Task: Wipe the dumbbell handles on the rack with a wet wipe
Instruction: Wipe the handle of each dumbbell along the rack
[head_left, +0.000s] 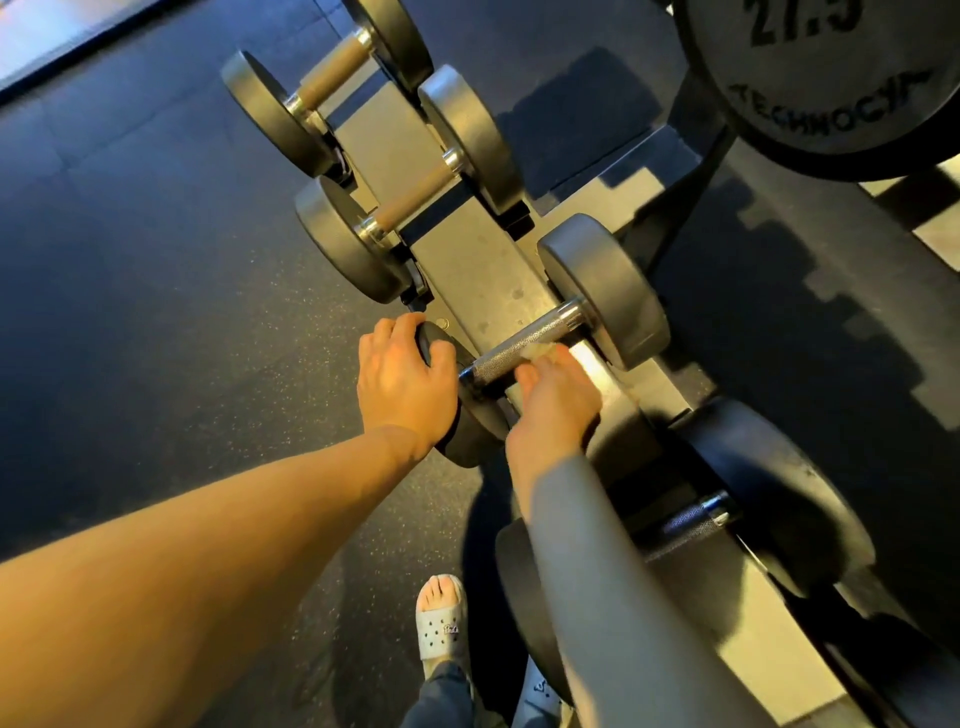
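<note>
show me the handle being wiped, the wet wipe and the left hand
handle (506, 354): head view, middle of the bare knurled steel
wet wipe (543, 351): head view, pale fold against the handle
left hand (400, 382): head view, back of the hand, on the dumbbell head (467, 449)

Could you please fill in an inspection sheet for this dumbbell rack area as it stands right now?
Surface: grey rack panel, spotted, with dumbbells cradled in a row.
Job's things: wet wipe held against the knurled handle of the middle dumbbell; two brown-handled dumbbells beyond; a nearer knurled dumbbell partly behind the right forearm.
Clutter: nothing seen.
Grippers: left hand grips the middle dumbbell's near head; right hand holds the wet wipe at the handle.
Cables: nothing seen.
Surroundings: dark speckled floor; large weight marked 27.5 at upper right; a foot in a pale sandal below.
</note>
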